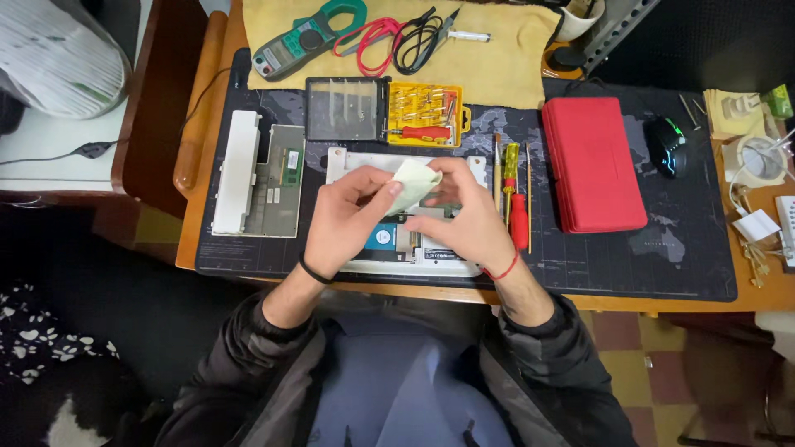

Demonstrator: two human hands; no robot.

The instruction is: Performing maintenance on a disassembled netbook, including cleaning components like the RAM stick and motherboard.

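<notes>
Both hands meet above the middle of the desk. The left hand [344, 217], with a black band at the wrist, and the right hand [464, 219], with a red cord at the wrist, pinch between their fingertips a small pale-green folded cloth [414, 184]; thumbs and forefingers are closed on its edges, the left at its 9 o'clock side, the right at its 4 o'clock side.

Directly beneath the hands lies an opened white laptop base [406, 248], underside up, with a blue-labelled silver drive [382, 236] showing between the wrists. All of this rests on a large dark desk mat printed with a world map [662, 257].

At 9 o'clock from the hands lies a detached white and grey laptop cover panel [257, 178]. At 12 o'clock sits an open yellow screwdriver-bit case with a clear lid [385, 112], a red-handled driver inside it. At 3 o'clock, just beside the right hand, several screwdrivers with yellow and red handles [513, 194] lie parallel; beyond them is a closed red rectangular plastic case [592, 161], and farther toward 2 o'clock a black computer mouse with green lights [667, 145].

Along the far edge, at 12 o'clock, a tan cloth [497, 66] carries a green clamp meter [306, 37] and coiled red and black test leads [397, 37].
</notes>
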